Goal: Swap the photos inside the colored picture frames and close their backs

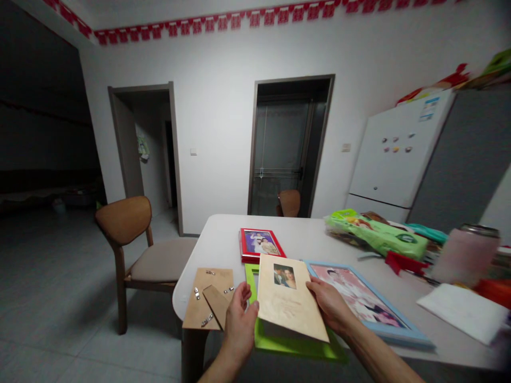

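My right hand (329, 302) pinches the right edge of a cream card (285, 308) with a small couple photo printed on it, held tilted above the table. At the card's left edge is my left hand (239, 319), its fingers parted and the thumb tip by the edge; whether it touches cannot be made out. Below the card lies a bright green photo frame (275, 343), partly covered by it. A brown backing board (191, 308) with metal clips and a stand leg lies to the left, overhanging the table edge.
Behind the card is a red-framed photo (261, 244); a light blue framed photo (367, 303) lies to the right. The white table (303, 229) also bears a green wipes pack (383, 236), a pinkish jar (465, 255) and white paper (463, 311). A wooden chair (123, 218) stands left.
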A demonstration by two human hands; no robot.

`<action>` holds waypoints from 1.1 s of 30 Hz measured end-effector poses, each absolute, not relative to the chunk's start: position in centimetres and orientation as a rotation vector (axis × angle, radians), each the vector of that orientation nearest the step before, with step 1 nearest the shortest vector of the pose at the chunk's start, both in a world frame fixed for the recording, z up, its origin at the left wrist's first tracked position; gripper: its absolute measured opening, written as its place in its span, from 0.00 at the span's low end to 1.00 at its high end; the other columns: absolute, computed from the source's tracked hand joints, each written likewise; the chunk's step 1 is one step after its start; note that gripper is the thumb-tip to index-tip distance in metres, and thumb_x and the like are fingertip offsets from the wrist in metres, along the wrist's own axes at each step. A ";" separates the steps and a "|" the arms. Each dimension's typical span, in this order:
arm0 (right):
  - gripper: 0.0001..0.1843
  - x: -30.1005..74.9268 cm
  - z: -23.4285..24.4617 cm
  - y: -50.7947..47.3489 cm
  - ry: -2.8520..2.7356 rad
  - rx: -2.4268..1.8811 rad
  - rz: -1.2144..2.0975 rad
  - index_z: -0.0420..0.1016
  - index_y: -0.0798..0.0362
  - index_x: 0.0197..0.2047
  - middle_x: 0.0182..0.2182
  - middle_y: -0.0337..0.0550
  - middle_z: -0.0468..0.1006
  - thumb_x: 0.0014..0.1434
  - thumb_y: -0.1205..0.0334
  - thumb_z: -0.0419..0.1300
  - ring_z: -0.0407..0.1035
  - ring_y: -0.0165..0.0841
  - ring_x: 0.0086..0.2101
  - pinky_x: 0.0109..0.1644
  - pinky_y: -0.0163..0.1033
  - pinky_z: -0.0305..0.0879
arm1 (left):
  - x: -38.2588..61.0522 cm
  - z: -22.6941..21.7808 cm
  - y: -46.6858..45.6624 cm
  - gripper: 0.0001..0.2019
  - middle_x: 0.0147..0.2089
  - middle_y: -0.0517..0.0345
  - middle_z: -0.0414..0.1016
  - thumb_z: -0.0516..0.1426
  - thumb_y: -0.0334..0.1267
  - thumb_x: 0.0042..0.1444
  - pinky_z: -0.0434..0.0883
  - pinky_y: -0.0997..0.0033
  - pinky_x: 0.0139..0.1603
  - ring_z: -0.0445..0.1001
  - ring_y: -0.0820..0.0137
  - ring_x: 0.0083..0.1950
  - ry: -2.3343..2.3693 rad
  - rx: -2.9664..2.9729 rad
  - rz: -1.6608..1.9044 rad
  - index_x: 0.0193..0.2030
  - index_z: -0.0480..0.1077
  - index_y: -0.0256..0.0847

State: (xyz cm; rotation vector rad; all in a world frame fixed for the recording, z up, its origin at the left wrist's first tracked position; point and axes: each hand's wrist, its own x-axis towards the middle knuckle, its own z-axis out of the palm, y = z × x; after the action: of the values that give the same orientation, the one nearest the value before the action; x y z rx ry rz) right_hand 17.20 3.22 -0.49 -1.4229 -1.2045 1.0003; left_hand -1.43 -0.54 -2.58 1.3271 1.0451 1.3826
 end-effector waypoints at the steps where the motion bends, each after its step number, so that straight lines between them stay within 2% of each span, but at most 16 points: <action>1: 0.23 17.9 -0.4 3.4 -1.174 -1.448 1.086 0.64 0.61 0.46 0.28 0.50 0.77 0.46 0.67 0.44 0.72 0.36 0.28 0.30 0.39 0.67 | -1.6 -2.7 -0.8 0.24 0.54 0.43 0.61 0.50 0.35 0.46 0.57 0.66 0.54 0.60 0.65 0.55 1.133 1.457 1.311 0.52 0.57 0.31; 3: 0.25 18.8 -0.5 3.7 -1.116 -1.459 1.264 0.63 0.62 0.48 0.28 0.51 0.77 0.45 0.67 0.43 0.72 0.36 0.28 0.30 0.38 0.67 | -1.7 -3.0 -1.3 0.23 0.54 0.46 0.62 0.50 0.33 0.45 0.54 0.65 0.56 0.58 0.65 0.56 1.281 1.711 1.138 0.51 0.59 0.33; 6: 0.24 18.9 -1.5 4.3 -1.190 -1.511 1.250 0.65 0.62 0.46 0.26 0.50 0.77 0.45 0.67 0.42 0.72 0.35 0.26 0.29 0.36 0.66 | -1.4 -3.7 -1.9 0.25 0.56 0.44 0.58 0.51 0.32 0.44 0.51 0.63 0.58 0.54 0.63 0.58 1.352 1.970 0.924 0.52 0.58 0.31; 9: 0.24 18.2 -2.4 5.1 -1.306 -1.580 1.086 0.67 0.63 0.44 0.25 0.49 0.77 0.46 0.67 0.42 0.72 0.34 0.27 0.28 0.34 0.65 | -1.1 -4.3 -2.2 0.26 0.58 0.42 0.55 0.53 0.33 0.43 0.50 0.61 0.59 0.51 0.61 0.59 1.312 2.100 0.833 0.52 0.58 0.29; 13: 0.23 17.8 -2.8 6.1 -1.502 -1.698 0.762 0.69 0.61 0.42 0.30 0.50 0.77 0.47 0.65 0.42 0.71 0.33 0.30 0.30 0.32 0.63 | -1.5 -4.2 -2.3 0.26 0.58 0.40 0.53 0.53 0.34 0.43 0.50 0.60 0.59 0.50 0.60 0.60 1.283 2.190 0.772 0.52 0.59 0.28; 17: 0.19 17.8 -3.0 6.3 -1.751 -1.918 0.323 0.72 0.59 0.37 0.33 0.53 0.76 0.48 0.63 0.45 0.70 0.34 0.32 0.33 0.33 0.60 | -1.6 -3.7 -2.3 0.23 0.56 0.41 0.57 0.53 0.34 0.44 0.50 0.60 0.59 0.51 0.59 0.59 1.287 2.253 0.728 0.49 0.62 0.30; 22: 0.17 17.8 -3.3 5.7 -1.816 -2.046 0.155 0.72 0.61 0.32 0.32 0.57 0.75 0.48 0.59 0.48 0.69 0.39 0.33 0.32 0.38 0.58 | -1.6 -3.2 -2.7 0.21 0.55 0.44 0.60 0.53 0.35 0.45 0.49 0.58 0.59 0.52 0.59 0.59 1.293 2.290 0.676 0.49 0.63 0.32; 25: 0.19 17.8 -3.2 5.4 -1.894 -2.115 0.050 0.72 0.61 0.34 0.33 0.58 0.74 0.50 0.57 0.47 0.69 0.41 0.32 0.31 0.39 0.58 | -3.0 -3.3 -2.7 0.26 0.57 0.43 0.57 0.54 0.36 0.44 0.47 0.55 0.59 0.51 0.59 0.59 1.292 2.306 0.666 0.52 0.60 0.32; 28: 0.20 17.0 -2.5 4.9 -1.933 -2.087 0.002 0.71 0.61 0.38 0.35 0.57 0.72 0.52 0.57 0.46 0.68 0.40 0.33 0.32 0.38 0.58 | -6.1 -3.6 -2.3 0.30 0.59 0.46 0.53 0.57 0.36 0.40 0.46 0.55 0.59 0.49 0.59 0.60 1.391 2.290 0.691 0.54 0.57 0.36; 33: 0.21 10.4 -1.4 2.6 -2.101 -1.606 0.206 0.67 0.57 0.46 0.40 0.51 0.71 0.53 0.56 0.46 0.65 0.34 0.39 0.41 0.36 0.56 | -11.8 -4.9 -0.8 0.32 0.59 0.47 0.52 0.56 0.33 0.36 0.47 0.58 0.59 0.48 0.61 0.61 1.841 2.166 0.661 0.53 0.58 0.37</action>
State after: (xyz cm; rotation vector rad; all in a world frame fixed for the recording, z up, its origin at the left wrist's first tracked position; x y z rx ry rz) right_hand 10.38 2.62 -1.37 -1.6058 -2.1013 0.2063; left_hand -11.79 -0.78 -4.85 2.1663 1.8410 0.6609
